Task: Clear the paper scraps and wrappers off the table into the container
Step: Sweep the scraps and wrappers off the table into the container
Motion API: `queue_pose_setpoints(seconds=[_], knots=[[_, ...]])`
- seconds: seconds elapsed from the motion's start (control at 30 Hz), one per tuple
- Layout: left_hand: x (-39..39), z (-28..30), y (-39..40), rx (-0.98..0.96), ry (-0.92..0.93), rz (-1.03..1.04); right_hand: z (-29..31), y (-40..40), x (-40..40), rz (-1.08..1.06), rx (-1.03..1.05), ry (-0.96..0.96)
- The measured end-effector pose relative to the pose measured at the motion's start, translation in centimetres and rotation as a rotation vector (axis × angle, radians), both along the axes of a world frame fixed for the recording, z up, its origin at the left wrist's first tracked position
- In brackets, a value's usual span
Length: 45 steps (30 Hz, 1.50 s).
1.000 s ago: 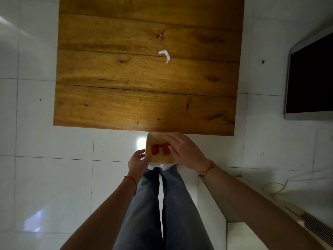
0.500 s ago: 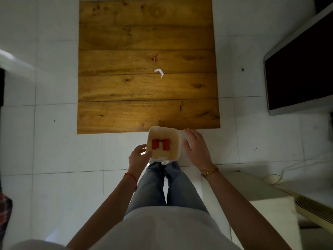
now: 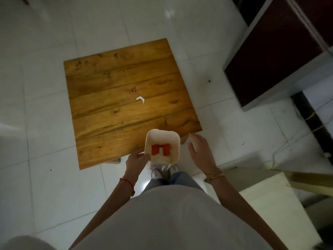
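A square wooden table point(image 3: 111, 109) stands on the tiled floor, seen from high above. Near its middle lie a small white paper scrap point(image 3: 140, 99) and, just beyond it, a thin red scrap point(image 3: 134, 88). A pale square container point(image 3: 173, 139) with red wrappers point(image 3: 161, 149) inside is held over the table's near edge. My left hand point(image 3: 136, 160) grips the container at its near left corner. My right hand point(image 3: 201, 152) hovers just to the right of it, fingers spread, not touching.
A dark red cabinet with a grey frame point(image 3: 281, 56) stands to the right of the table. A cream-coloured bench or box point(image 3: 259, 181) and a vented unit point(image 3: 311, 179) sit at the lower right, with cables along the floor. My feet are under the container.
The view has risen and pulled back as I stand up. My right hand came off the container and now hovers beside it. The container lifted over the table's near edge.
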<state>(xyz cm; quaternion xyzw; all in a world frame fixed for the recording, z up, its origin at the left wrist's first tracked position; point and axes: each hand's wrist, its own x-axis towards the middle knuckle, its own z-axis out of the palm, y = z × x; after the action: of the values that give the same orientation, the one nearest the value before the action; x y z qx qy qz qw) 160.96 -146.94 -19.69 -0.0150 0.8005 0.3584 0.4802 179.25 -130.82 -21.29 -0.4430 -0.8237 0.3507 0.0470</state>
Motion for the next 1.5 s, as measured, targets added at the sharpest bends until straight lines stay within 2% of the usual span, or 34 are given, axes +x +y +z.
queue_pose_setpoints(seconds=[0.3, 0.53, 0.8, 1.03, 1.27, 1.5], knots=[[0.4, 2.9, 5.7, 0.036, 0.032, -0.188, 1.7, 2.0, 1.8, -0.176, 0.029, 0.013], [3.0, 3.3, 13.9, 0.047, 0.055, -0.304, 1.7, 7.8, 5.4, -0.274, 0.027, 0.014], [9.3, 3.0, 26.0, 0.003, 0.104, -0.268, 2.9, 21.4, 12.7, -0.211, 0.042, -0.004], [14.0, 3.1, 36.1, 0.015, 0.094, -0.219, 4.2, 32.8, 17.0, -0.076, 0.068, -0.029], [15.1, 3.6, 42.5, 0.021, 0.108, -0.058, 4.1, 40.4, 15.8, 0.010, 0.048, 0.000], [11.9, 2.8, 47.2, -0.011, 0.098, 0.044, 3.0, 48.2, 10.2, 0.126, 0.020, 0.009]])
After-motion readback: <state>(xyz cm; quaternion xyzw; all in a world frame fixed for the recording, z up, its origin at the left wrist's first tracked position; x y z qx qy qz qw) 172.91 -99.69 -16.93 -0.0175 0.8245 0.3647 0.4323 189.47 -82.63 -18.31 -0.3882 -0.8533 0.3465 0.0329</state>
